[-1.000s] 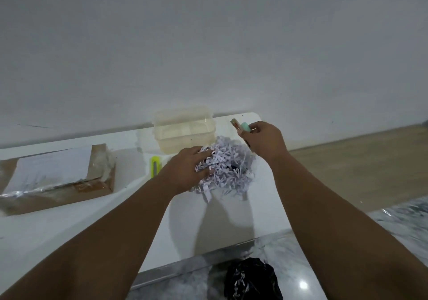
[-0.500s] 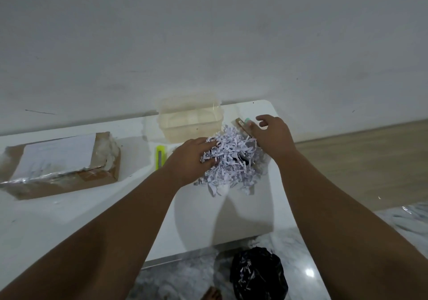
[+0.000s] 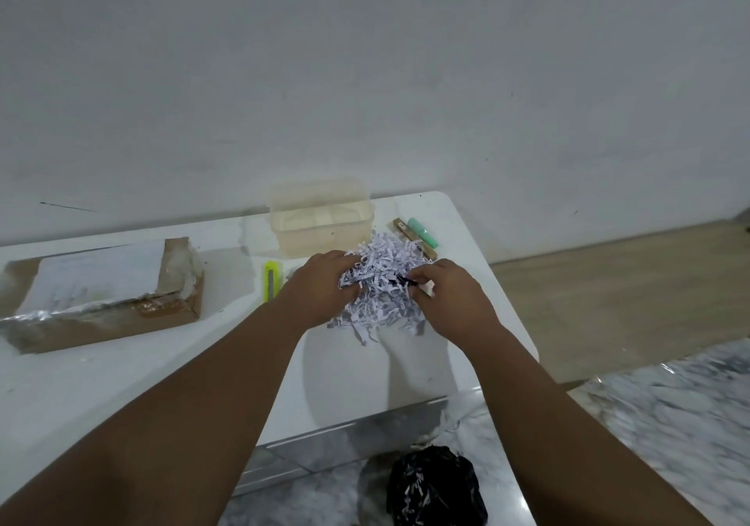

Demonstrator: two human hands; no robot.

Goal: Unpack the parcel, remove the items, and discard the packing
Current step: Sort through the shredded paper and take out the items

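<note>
Left hand: I saw my left hand reaching forward with the forearm stretched across the white glossy surface, palm down, fingers curled and gripping the left side of the heap of shredded white paper strips.
Right hand: my right hand came in from the right, fingers bent inward and pinching a small dark item in the shreds; what that item was I could not tell.
Shredded paper: the loose, crinkled heap sat on the surface between both hands, touching each.
Removed items: a mint-green rounded plastic tube and a slim brown cardboard stick box lay side by side just beyond the heap, near the surface's right far corner.
Container: a translucent rectangular plastic tub stood just behind the heap.
Cutter: a yellow-green utility knife lay left of my left hand.
Parcel: a flat brown cardboard box with a white label and clear wrap rested well apart to the left.
Bag: a crumpled black plastic bag holding some shreds sat on the marble floor below.
</note>
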